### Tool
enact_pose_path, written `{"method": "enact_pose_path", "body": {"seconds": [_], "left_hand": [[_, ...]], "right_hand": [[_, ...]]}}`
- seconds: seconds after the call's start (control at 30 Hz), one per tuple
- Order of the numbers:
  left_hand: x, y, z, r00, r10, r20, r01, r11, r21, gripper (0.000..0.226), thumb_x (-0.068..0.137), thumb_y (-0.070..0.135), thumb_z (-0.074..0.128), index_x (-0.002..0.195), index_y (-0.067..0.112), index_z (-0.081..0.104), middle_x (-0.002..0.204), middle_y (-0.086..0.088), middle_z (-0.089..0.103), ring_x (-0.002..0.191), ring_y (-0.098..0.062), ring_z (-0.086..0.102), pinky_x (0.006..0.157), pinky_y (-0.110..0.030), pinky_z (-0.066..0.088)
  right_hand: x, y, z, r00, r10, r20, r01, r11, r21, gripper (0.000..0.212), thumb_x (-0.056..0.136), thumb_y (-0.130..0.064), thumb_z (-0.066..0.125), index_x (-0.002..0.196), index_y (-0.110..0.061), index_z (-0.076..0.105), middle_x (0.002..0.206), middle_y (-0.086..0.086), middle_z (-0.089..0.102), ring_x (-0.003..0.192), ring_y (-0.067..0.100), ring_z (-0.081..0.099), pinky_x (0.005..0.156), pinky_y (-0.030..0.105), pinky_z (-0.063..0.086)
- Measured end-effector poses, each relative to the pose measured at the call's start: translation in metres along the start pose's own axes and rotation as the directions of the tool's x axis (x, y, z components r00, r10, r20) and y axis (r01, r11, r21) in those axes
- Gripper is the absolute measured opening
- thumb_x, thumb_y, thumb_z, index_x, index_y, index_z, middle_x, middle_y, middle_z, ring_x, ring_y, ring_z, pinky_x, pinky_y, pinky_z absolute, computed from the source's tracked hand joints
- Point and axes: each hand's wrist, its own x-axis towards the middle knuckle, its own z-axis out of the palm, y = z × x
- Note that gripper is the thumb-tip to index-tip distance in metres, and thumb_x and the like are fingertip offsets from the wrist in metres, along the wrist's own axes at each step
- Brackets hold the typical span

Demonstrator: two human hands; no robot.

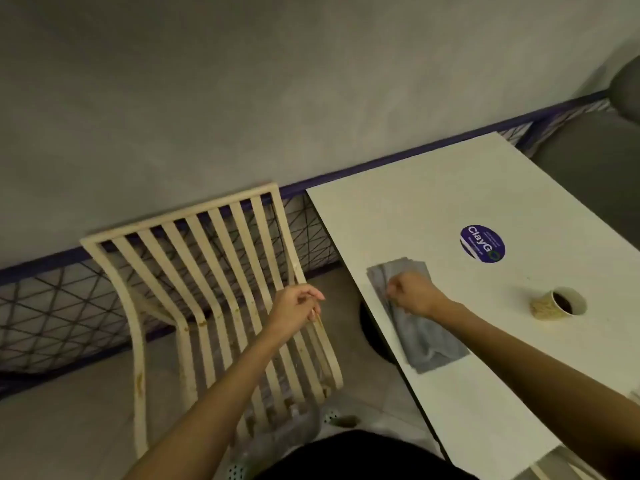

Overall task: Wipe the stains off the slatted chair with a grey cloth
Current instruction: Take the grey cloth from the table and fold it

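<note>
A cream slatted chair stands left of the table, with brown stains on its slats and left leg. My left hand grips the chair's right side rail, fingers curled round it. A grey cloth lies flat near the left edge of the white table. My right hand is on the far part of the cloth with its fingers curled, pinching the fabric.
A paper cup with dark liquid stands on the table to the right of the cloth. A round blue sticker is on the tabletop. A blue wire fence runs behind the chair along a grey wall. A grey cushioned seat is at far right.
</note>
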Motion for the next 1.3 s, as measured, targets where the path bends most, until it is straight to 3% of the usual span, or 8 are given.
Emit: {"method": "enact_pose_path", "body": {"seconds": [0.17, 0.27, 0.37, 0.5, 0.6, 1.07, 1.2, 1.3], "left_hand": [[0.0, -0.011, 0.035, 0.994, -0.101, 0.035, 0.101, 0.995, 0.0, 0.022, 0.093, -0.001, 0.053, 0.087, 0.008, 0.072, 0.073, -0.011, 0.07, 0.055, -0.021, 0.063, 0.064, -0.033, 0.056], [-0.005, -0.014, 0.047, 0.992, -0.12, 0.046, 0.121, 0.993, -0.014, 0.022, 0.094, -0.001, 0.051, 0.09, 0.005, 0.071, 0.073, -0.01, 0.07, 0.057, -0.02, 0.064, 0.061, -0.027, 0.055], [-0.011, -0.017, 0.054, 0.989, -0.138, 0.042, 0.139, 0.99, -0.008, 0.021, 0.094, -0.001, 0.052, 0.089, 0.005, 0.071, 0.073, -0.01, 0.07, 0.056, -0.018, 0.064, 0.061, -0.027, 0.056], [-0.023, -0.025, 0.05, 0.985, -0.173, 0.011, 0.173, 0.984, -0.028, 0.021, 0.095, -0.001, 0.05, 0.091, 0.003, 0.071, 0.071, -0.007, 0.069, 0.058, -0.018, 0.064, 0.063, -0.03, 0.057], [-0.03, -0.028, 0.044, 0.975, -0.218, -0.052, 0.217, 0.976, -0.023, 0.022, 0.095, 0.001, 0.051, 0.089, 0.005, 0.072, 0.071, -0.007, 0.069, 0.052, -0.012, 0.062, 0.058, -0.024, 0.054], [-0.037, -0.026, 0.051, 0.978, -0.205, -0.037, 0.201, 0.975, -0.089, 0.024, 0.093, -0.002, 0.05, 0.091, 0.01, 0.071, 0.073, -0.004, 0.07, 0.058, -0.016, 0.063, 0.066, -0.029, 0.056], [-0.035, -0.012, 0.065, 0.987, -0.159, 0.0, 0.158, 0.98, -0.12, 0.022, 0.093, 0.006, 0.057, 0.109, 0.019, 0.066, 0.085, 0.002, 0.071, 0.068, -0.012, 0.066, 0.073, -0.031, 0.057], [-0.043, -0.006, 0.069, 0.998, -0.065, -0.015, 0.064, 0.997, -0.042, 0.051, 0.088, 0.014, 0.066, 0.133, 0.031, 0.049, 0.11, 0.013, 0.063, 0.097, -0.004, 0.061, 0.085, -0.026, 0.053]], "right_hand": [[0.022, 0.038, 0.008, 0.982, 0.174, -0.075, -0.185, 0.966, -0.179, 0.025, 0.091, -0.027, 0.056, 0.084, -0.007, 0.069, 0.089, 0.008, 0.066, 0.091, 0.027, 0.062, 0.073, 0.025, 0.042], [0.043, 0.059, 0.013, 0.97, 0.212, -0.122, -0.243, 0.889, -0.388, 0.022, 0.075, -0.034, 0.049, 0.064, -0.019, 0.06, 0.073, 0.001, 0.068, 0.063, 0.022, 0.061, 0.064, 0.024, 0.051], [0.053, 0.085, 0.026, 0.953, 0.277, -0.123, -0.302, 0.848, -0.436, 0.024, 0.077, -0.037, 0.053, 0.061, -0.02, 0.06, 0.061, -0.004, 0.059, 0.049, 0.015, 0.049, 0.052, 0.018, 0.041], [0.048, 0.099, 0.045, 0.947, 0.317, -0.054, -0.316, 0.884, -0.346, 0.018, 0.093, -0.025, 0.055, 0.089, -0.012, 0.067, 0.086, 0.003, 0.064, 0.084, 0.02, 0.061, 0.079, 0.027, 0.049], [0.052, 0.095, 0.047, 0.958, 0.286, -0.036, -0.281, 0.897, -0.342, 0.02, 0.095, -0.019, 0.05, 0.099, -0.008, 0.066, 0.099, 0.009, 0.066, 0.093, 0.024, 0.063, 0.084, 0.03, 0.051], [0.008, 0.063, -0.007, 0.991, 0.128, -0.04, -0.133, 0.977, -0.169, 0.04, 0.094, -0.038, 0.051, 0.063, -0.012, 0.051, 0.063, 0.005, 0.053, 0.057, 0.018, 0.051, 0.054, 0.025, 0.037], [-0.028, 0.034, -0.019, 0.999, 0.011, -0.045, -0.015, 0.996, -0.092, 0.037, 0.091, -0.028, 0.055, 0.058, -0.011, 0.051, 0.059, 0.006, 0.052, 0.053, 0.018, 0.048, 0.052, 0.027, 0.038], [-0.046, 0.001, -0.009, 0.995, -0.103, 0.009, 0.103, 0.995, 0.012, 0.03, 0.09, -0.021, 0.055, 0.062, -0.011, 0.055, 0.07, 0.004, 0.056, 0.063, 0.019, 0.053, 0.055, 0.024, 0.035]]}}
